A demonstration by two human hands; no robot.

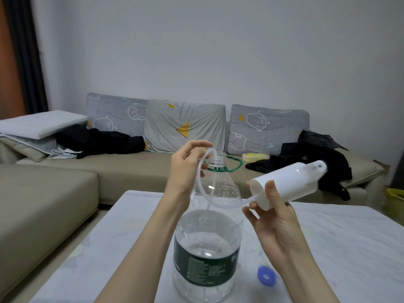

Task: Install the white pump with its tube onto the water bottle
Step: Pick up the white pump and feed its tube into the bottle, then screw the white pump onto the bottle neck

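Observation:
A large clear water bottle (207, 241) with a dark green label and a green carry ring stands on the table, about half full, its mouth uncapped. My left hand (185, 169) pinches the clear tube (200, 186) just above the bottle mouth, and the tube's end runs down inside the neck. The tube loops out to the left of the bottle and back under to the white pump (288, 182). My right hand (271, 217) holds the pump by its base, tilted on its side to the right of the bottle, spout end pointing away.
The table (338, 248) has a pale cloth; a blue ring-shaped piece (266, 275) lies on it right of the bottle. A beige sofa (43, 193) with grey cushions, black clothes and a yellow-white pack stands behind. A yellow bin (394, 199) sits at far right.

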